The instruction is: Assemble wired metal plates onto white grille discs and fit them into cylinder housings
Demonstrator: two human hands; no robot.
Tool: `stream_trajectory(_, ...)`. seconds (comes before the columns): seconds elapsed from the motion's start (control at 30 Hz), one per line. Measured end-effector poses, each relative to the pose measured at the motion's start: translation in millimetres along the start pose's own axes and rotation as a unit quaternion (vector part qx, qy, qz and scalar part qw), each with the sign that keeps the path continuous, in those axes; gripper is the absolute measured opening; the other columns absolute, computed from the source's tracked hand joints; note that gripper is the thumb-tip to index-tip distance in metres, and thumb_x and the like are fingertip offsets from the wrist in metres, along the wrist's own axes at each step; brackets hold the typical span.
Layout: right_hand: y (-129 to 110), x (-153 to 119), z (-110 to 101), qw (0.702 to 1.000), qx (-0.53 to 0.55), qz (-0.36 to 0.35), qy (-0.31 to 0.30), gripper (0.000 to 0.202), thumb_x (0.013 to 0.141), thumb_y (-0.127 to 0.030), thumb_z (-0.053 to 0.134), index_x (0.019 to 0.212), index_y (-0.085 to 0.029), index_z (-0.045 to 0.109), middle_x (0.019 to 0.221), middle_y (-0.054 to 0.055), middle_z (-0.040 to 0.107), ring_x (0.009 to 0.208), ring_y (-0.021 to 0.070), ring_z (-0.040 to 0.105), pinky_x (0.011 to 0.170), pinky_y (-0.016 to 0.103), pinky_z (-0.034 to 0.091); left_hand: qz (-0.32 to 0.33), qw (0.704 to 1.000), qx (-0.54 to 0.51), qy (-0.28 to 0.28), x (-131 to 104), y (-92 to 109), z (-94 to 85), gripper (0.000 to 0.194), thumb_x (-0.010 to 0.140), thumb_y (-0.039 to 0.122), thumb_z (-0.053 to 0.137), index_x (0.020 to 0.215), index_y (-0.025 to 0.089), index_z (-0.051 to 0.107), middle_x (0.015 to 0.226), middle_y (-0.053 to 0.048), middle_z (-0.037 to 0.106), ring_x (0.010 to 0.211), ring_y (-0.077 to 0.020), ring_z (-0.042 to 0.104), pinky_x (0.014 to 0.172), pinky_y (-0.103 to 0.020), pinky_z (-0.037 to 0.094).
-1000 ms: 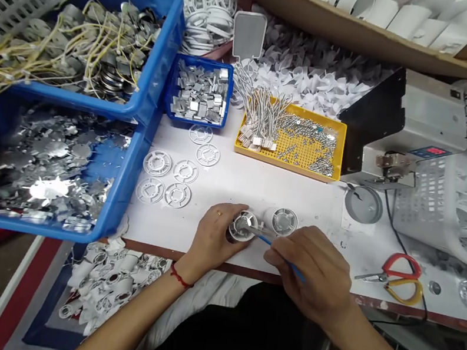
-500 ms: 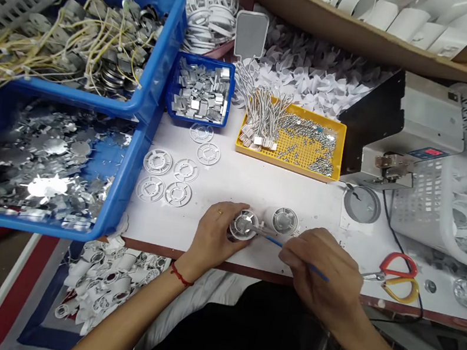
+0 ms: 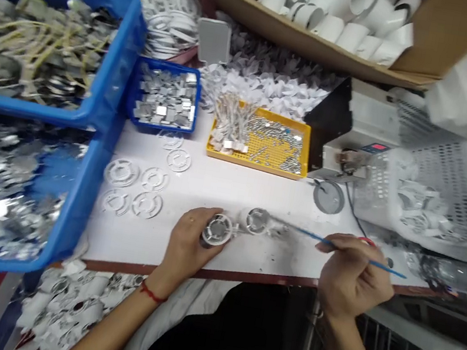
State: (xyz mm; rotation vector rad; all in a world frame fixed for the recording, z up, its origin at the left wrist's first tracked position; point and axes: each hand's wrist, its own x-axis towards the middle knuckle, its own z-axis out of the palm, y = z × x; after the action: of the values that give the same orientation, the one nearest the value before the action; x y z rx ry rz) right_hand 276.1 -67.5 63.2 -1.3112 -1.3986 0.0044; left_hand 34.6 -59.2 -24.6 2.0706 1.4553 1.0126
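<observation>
My left hand [image 3: 192, 240] is wrapped round a white cylindrical housing [image 3: 218, 229] with a spoked ring and a grey metal disc at its top. Just right of it a second white housing [image 3: 257, 221] of the same kind stands upright on the table. My right hand [image 3: 354, 273] grips a slim blue-handled brush [image 3: 311, 234] at its handle. The brush lies nearly level, its tip pointing left beside the second housing's rim; whether it touches cannot be made out. Several flat white spoked rings [image 3: 146, 205] lie on the table left of my left hand.
Blue bins [image 3: 122, 61] with metal discs and wired parts stand left. A small blue tray [image 3: 160, 125] and a yellow tray [image 3: 257, 166] hold small parts. A machine [image 3: 372, 120] and a white basket [image 3: 461, 177] stand right, a cardboard box [image 3: 326, 47] behind.
My right hand has drawn the brush rightward, away from the housing in my left hand, its tip now by the second housing. The view has shifted, moving most things left in it.
</observation>
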Motion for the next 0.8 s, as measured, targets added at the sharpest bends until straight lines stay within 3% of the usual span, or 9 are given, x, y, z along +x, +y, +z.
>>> stream_trajectory(0.1,39.2,19.5,-34.2,0.968,-0.242,-0.03,0.057,0.031,0.095,-0.023,0.047,0.07,-0.017,0.065,0.062,0.003,0.063,0.06,0.0174,0.061,0.061,0.031,0.046,-0.001,1.0,0.008,0.003,4.3,-4.0,0.4,0.042,0.081,0.032,0.071,0.119,0.022,0.056,0.11,-0.006,0.068,0.101,-0.0227,0.063,0.091,-0.035,0.051)
stream_trajectory(0.2,76.8,35.1,-54.7,0.938,-0.33,-0.098,-0.032,0.03,0.095,-0.024,0.046,0.071,-0.018,0.063,0.067,0.005,0.067,0.065,0.0183,0.064,0.063,0.03,0.047,0.002,1.0,0.008,0.005,9.0,-5.7,1.9,0.042,0.081,0.035,0.071,0.118,0.022,0.057,0.11,-0.006,0.069,0.101,-0.0235,0.064,0.09,-0.036,0.051)
stream_trajectory(0.3,101.5,41.4,-52.0,0.929,-0.333,-0.131,-0.093,0.028,0.097,-0.025,0.044,0.076,-0.018,0.062,0.068,0.005,0.068,0.065,0.0171,0.063,0.062,0.029,0.047,-0.003,1.0,0.015,0.011,11.6,-4.0,2.2,0.042,0.08,0.036,0.071,0.118,0.021,0.058,0.11,-0.006,0.069,0.101,-0.0242,0.064,0.091,-0.036,0.051)
stream_trajectory(0.43,112.3,42.1,-39.6,0.936,-0.317,-0.121,-0.096,0.028,0.097,-0.026,0.044,0.077,-0.019,0.061,0.068,0.004,0.069,0.065,0.0163,0.064,0.061,0.027,0.047,-0.005,0.999,0.028,0.018,13.8,-1.8,2.0,0.041,0.08,0.038,0.071,0.116,0.021,0.059,0.107,-0.006,0.07,0.098,-0.0236,0.065,0.089,-0.034,0.052)
stream_trajectory(0.6,114.1,38.1,-34.7,0.945,-0.303,-0.103,-0.07,0.026,0.097,-0.024,0.045,0.078,-0.019,0.062,0.065,0.002,0.068,0.058,0.0147,0.063,0.058,0.026,0.046,-0.013,0.999,0.037,0.019,14.8,-4.1,1.8,0.043,0.079,0.042,0.071,0.115,0.023,0.06,0.107,-0.005,0.07,0.096,-0.0242,0.066,0.088,-0.035,0.052)
stream_trajectory(0.8,113.8,36.1,-18.8,0.954,-0.286,-0.087,-0.042,0.028,0.097,-0.025,0.045,0.075,-0.019,0.063,0.069,0.003,0.072,0.064,0.0154,0.067,0.061,0.026,0.048,-0.032,0.999,0.038,0.009,13.5,-5.4,1.7,0.046,0.078,0.045,0.071,0.116,0.023,0.06,0.109,-0.006,0.069,0.098,-0.0249,0.065,0.087,-0.036,0.053)
